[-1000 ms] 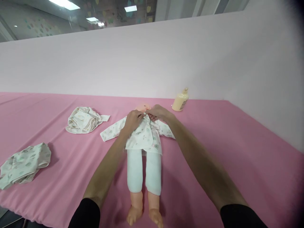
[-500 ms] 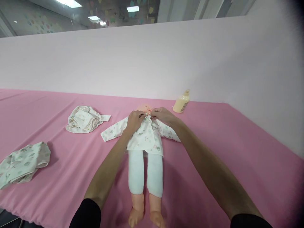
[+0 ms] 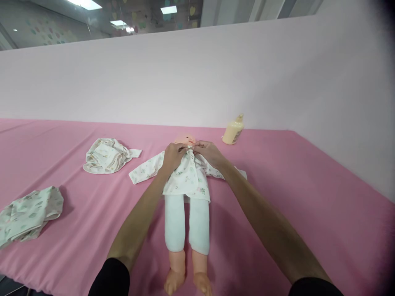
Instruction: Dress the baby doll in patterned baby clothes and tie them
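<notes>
A baby doll (image 3: 174, 269) lies on its back with its feet toward me, its head partly behind my hands. It wears a white printed baby shirt (image 3: 180, 181) with sleeves spread to both sides, and pale leg coverings. At the shirt's neckline, my left hand (image 3: 174, 155) pinches the ties with thumb and fingers. Facing it, my right hand (image 3: 210, 153) also pinches the ties from the other side. A small gathered knot of white fabric shows between the fingertips; its finer details are too small to tell.
The doll rests on a pink sheet (image 3: 101, 213). To the left lie a bundled printed cloth (image 3: 106, 157) and a folded printed garment (image 3: 32, 213). A cream pump bottle (image 3: 233, 130) leans beyond my right hand. A white wall (image 3: 173, 78) borders the back and right.
Both hands stay at the neckline, with slight finger movement around the ties. The whole view has shifted a little, and more of the shirt's right-hand sleeve shows.
</notes>
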`<state>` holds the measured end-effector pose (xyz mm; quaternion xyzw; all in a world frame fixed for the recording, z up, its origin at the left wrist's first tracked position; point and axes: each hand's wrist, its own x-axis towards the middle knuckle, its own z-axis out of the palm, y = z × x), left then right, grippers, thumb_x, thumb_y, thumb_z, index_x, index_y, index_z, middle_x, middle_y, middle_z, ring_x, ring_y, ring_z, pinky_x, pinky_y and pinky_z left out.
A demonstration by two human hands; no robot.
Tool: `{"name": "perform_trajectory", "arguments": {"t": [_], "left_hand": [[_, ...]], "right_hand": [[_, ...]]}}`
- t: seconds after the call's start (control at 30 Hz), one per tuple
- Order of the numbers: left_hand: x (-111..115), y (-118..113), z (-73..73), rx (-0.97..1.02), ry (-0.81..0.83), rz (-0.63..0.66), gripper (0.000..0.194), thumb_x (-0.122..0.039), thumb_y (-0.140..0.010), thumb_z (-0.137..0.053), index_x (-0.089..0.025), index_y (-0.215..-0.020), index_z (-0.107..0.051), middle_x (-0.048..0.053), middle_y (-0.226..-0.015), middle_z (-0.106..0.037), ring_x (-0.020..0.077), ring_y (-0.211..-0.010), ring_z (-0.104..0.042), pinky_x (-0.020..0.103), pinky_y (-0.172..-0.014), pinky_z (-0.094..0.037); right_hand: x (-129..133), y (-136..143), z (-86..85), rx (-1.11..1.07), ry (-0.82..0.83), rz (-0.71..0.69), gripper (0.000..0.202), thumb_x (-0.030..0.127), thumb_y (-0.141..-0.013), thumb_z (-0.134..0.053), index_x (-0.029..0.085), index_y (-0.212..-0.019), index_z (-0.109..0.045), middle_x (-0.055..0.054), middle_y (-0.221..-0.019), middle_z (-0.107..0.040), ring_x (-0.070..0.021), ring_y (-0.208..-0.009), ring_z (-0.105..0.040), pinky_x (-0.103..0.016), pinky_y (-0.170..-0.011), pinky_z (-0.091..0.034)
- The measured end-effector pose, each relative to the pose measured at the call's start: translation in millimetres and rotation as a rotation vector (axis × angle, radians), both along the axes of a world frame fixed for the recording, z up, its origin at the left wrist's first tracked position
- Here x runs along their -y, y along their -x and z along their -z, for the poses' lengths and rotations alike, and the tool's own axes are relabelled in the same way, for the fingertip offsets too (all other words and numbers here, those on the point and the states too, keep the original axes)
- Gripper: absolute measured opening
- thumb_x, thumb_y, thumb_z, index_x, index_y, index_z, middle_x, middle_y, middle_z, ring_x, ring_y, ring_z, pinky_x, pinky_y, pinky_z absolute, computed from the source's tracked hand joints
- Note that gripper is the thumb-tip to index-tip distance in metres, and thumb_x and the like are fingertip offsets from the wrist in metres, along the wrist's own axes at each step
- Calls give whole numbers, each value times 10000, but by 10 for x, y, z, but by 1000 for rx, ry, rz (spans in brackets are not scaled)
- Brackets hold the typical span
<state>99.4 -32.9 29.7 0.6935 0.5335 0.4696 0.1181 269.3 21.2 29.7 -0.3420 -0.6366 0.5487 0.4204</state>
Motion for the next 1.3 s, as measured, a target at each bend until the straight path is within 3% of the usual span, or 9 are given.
{"name": "perform_trajectory", "arguments": {"t": [0.33, 0.77, 1.03, 1.3], "left_hand": [[10, -17, -17, -123, -14, -51, 239, -231, -921, -543, -205, -872, -775, 26, -838, -753, 181, -749, -612, 300, -737, -448], [2, -23, 3, -235, -47, -26, 277, -179, -930, -495, -215, -825, -749, 38, -897, -751, 210, -891, -628, 337, -881, -441], [-23, -7, 24, -183, -57, 5, 267, -199, -926, -497, -197, -775, -717, 29, -878, -744, 191, -838, -607, 315, -848, -432], [-14, -4, -10, -23, -15, 54, 234, -236, -904, -518, -187, -797, -721, 35, -854, -737, 181, -810, -630, 285, -781, -450]], "right_hand": [[58, 14, -24, 46, -33, 18, 149, 299, -735, -727, 169, -749, -656, 2, -712, -647, -115, -678, -582, -223, -642, -466], [177, 91, -92, 94, 33, 174, 170, 263, -724, -751, 185, -635, -630, -7, -631, -616, -131, -630, -562, -241, -597, -470], [214, -11, -89, -81, 158, 18, 106, 241, -703, -782, 178, -684, -699, -51, -769, -718, -170, -763, -664, -297, -802, -562], [144, 26, 33, -173, 146, 71, 187, 249, -627, -861, 178, -740, -729, -44, -771, -725, -151, -736, -679, -290, -751, -579]]}}
